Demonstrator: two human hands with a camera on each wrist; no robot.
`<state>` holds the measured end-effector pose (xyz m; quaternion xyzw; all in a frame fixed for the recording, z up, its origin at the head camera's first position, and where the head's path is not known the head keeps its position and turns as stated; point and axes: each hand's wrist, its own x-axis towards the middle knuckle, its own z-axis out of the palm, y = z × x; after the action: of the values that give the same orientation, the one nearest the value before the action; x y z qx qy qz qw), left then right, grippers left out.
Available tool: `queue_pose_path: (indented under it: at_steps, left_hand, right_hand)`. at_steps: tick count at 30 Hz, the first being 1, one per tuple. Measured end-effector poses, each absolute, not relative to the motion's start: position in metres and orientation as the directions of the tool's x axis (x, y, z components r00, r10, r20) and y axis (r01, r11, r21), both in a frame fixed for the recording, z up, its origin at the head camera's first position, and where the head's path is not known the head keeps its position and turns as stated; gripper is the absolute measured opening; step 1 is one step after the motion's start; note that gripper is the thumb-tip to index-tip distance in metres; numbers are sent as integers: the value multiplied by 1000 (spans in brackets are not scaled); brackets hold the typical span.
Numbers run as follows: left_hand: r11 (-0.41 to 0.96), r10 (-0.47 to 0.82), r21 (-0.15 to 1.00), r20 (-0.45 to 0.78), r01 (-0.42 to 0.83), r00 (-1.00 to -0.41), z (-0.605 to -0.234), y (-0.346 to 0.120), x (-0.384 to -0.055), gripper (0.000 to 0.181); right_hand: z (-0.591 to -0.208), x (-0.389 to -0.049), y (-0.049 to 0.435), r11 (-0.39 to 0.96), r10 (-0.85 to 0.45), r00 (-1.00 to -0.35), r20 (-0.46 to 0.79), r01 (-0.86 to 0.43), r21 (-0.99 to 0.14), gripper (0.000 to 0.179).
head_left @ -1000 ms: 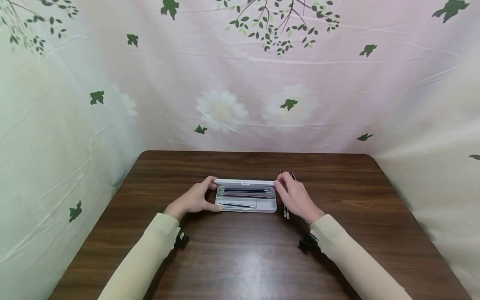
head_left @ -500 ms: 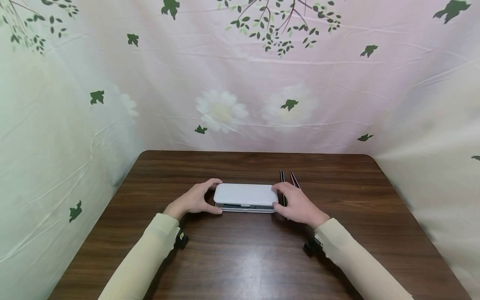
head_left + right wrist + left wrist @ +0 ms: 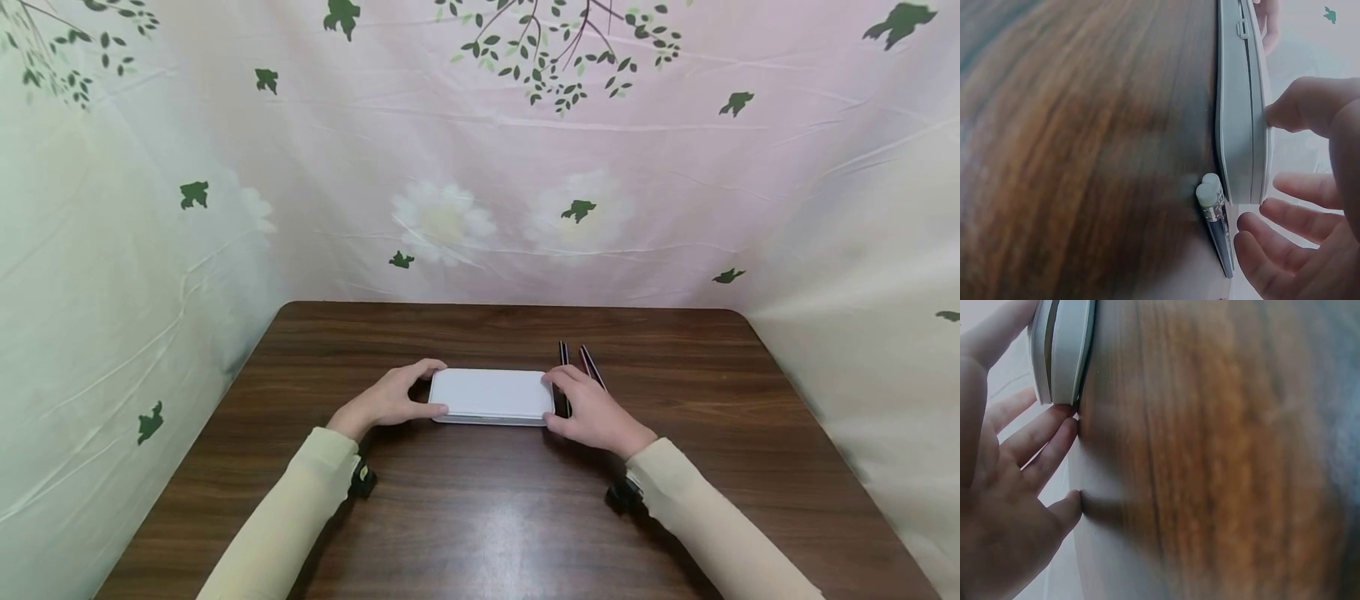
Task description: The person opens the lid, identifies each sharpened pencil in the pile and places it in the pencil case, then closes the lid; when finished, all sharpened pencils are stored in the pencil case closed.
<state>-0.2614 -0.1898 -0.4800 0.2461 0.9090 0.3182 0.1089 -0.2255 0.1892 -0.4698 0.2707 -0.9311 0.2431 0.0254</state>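
A white pencil case lies flat on the table with its lid down. My left hand holds its left end, thumb at the near lid edge and index finger at the far corner. From the left wrist view, a thin dark gap shows along the case's side, and the other fingers reach the end wall. At the right end, my right hand grips the case between thumb and fingers. Beside that end lie two dark pencils, partly hidden by the right hand; their white erasers show in the right wrist view.
The case rests on a dark brown wooden table with rounded far corners. A pale fabric backdrop with leaves, flowers and birds surrounds the table. A small catch sits on the case's front.
The lid has swung from raised, with pencils showing inside, down over the case. My right hand came down with it and its thumb shifted to the near corner. The left hand stays nearly in place.
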Motion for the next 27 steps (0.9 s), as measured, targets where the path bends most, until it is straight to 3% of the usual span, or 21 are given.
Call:
queue_pose_path:
  at_steps: [21, 27]
  left_hand:
    - [693, 524, 605, -50, 391, -850, -482, -187, -259, 81]
    - [680, 526, 625, -54, 382, -849, -478, -187, -258, 82]
  right_hand:
    - [-469, -217, 188, 768, -468, -875, 123, -471, -434, 58]
    - [-465, -218, 190, 772, -497, -858, 127, -505, -386, 62]
